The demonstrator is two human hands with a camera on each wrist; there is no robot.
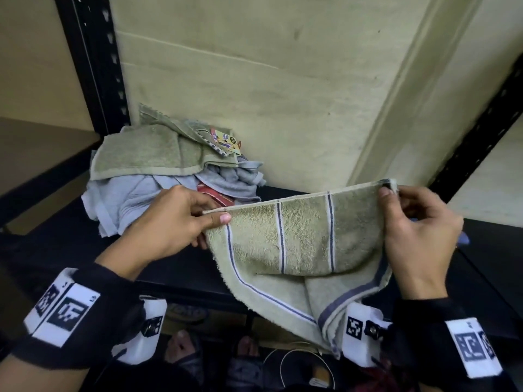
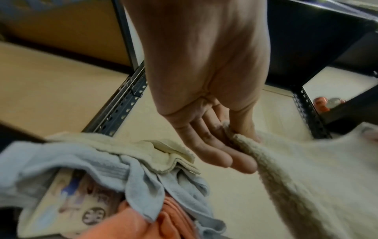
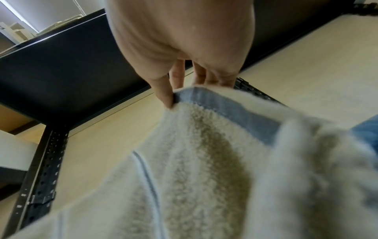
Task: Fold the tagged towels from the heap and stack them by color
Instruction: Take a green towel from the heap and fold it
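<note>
**Green striped towel held up by both top corners**

I have the green striped towel (image 1: 297,244) stretched between both hands above the dark shelf (image 1: 181,267). My left hand (image 1: 172,222) pinches the top left corner between thumb and fingers; my right hand (image 1: 416,230) pinches the top right corner the same way. Top edge runs taut and tilts up toward the right. Lower part hangs loose, one side folded inward, blue border visible. Heap (image 1: 169,171) sits behind my left hand against the wall: green towel with a paper tag (image 1: 225,141) on top, grey towels under it, an orange one (image 2: 143,223) at the bottom. Heap and held towel are apart.
</note>
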